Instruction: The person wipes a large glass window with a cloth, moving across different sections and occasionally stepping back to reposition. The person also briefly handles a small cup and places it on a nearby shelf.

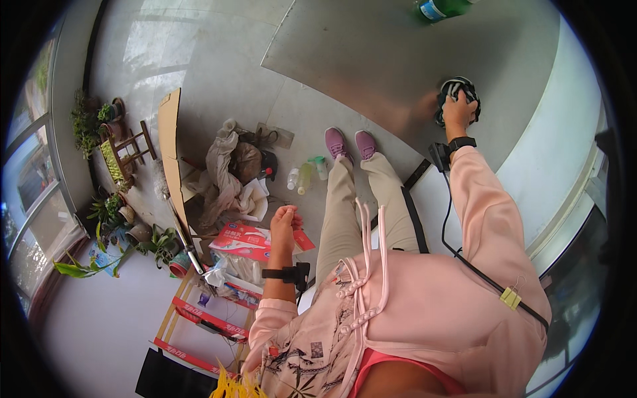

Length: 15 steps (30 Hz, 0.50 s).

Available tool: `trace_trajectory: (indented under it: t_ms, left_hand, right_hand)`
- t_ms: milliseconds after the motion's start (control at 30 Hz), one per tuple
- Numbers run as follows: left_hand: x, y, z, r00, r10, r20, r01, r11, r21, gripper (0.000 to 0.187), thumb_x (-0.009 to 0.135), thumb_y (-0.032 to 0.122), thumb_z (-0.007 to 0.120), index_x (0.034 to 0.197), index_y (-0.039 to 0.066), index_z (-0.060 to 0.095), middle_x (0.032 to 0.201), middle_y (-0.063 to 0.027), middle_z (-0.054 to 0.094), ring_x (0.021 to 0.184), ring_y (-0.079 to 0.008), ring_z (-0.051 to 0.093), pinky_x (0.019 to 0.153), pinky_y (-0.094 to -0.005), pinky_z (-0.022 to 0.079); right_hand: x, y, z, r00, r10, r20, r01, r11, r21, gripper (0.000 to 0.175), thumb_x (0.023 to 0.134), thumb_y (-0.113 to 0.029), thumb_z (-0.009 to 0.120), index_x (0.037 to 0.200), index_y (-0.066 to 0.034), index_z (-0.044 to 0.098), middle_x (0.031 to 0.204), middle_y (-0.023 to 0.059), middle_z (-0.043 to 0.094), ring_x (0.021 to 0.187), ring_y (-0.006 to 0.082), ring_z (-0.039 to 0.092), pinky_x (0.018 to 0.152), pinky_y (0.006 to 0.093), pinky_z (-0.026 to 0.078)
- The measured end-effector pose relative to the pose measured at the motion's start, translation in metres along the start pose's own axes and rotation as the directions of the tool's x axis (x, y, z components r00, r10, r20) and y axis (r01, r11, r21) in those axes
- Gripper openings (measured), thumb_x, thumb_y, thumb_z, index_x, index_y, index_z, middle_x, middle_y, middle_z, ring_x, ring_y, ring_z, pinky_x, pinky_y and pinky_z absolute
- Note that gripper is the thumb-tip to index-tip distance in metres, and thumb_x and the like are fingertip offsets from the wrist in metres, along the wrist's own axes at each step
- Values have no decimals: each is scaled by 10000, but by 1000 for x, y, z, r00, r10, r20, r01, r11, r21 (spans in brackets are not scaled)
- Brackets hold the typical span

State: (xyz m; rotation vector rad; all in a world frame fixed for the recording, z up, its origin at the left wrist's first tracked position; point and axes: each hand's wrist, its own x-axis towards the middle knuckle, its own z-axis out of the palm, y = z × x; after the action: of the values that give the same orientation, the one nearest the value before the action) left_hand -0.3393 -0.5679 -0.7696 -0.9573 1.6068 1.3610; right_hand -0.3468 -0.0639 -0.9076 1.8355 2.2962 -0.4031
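Note:
My right hand [459, 110] grips a bunched black-and-white striped cloth [460, 85] and holds it against a smooth grey metal tabletop [383, 74]. A blurred reflection of the hand shows in the metal. Towards the far side of that surface lies or stands a green plastic bottle [443, 9] with a blue label, cut off by the frame's rim. My left hand [285, 224] hangs with its fingers curled in, above a red-and-white printed carton [244, 241]. Nothing can be seen in it.
Clear plastic bottles [304, 178] stand near my shoes. Crumpled cloth and bags [221, 169] lie left of them. A tall cardboard sheet [169, 149], a long-handled duster [171, 211], a small wooden chair [134, 149] and potted plants [161, 244] line the left side. A shelf rack [199, 318] stands below.

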Motion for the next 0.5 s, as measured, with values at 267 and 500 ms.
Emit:
trace_trajectory:
  t_ms: [267,500]
  left_hand:
    - [38,-15,25,1000,-2,30,4,998,-70,149,919,192,512,943,69,592,706,-18,595,578,-88,522,533,-220,409]
    - [40,-19,39,996,-63,55,66,996,-59,141,922,179,501,942,77,596,725,-10,603,615,-88,538,562,-219,416]
  right_hand:
    - [-53,-182,40,741,-659,-129,650,753,-104,419,824,-349,634,1232,-327,541,1448,139,249,1242,455,283,955,620,289]
    - [-127,-278,45,529,-839,-130,848,528,45,466,870,-299,553,1192,36,515,1257,195,527,1178,339,449,942,603,354]
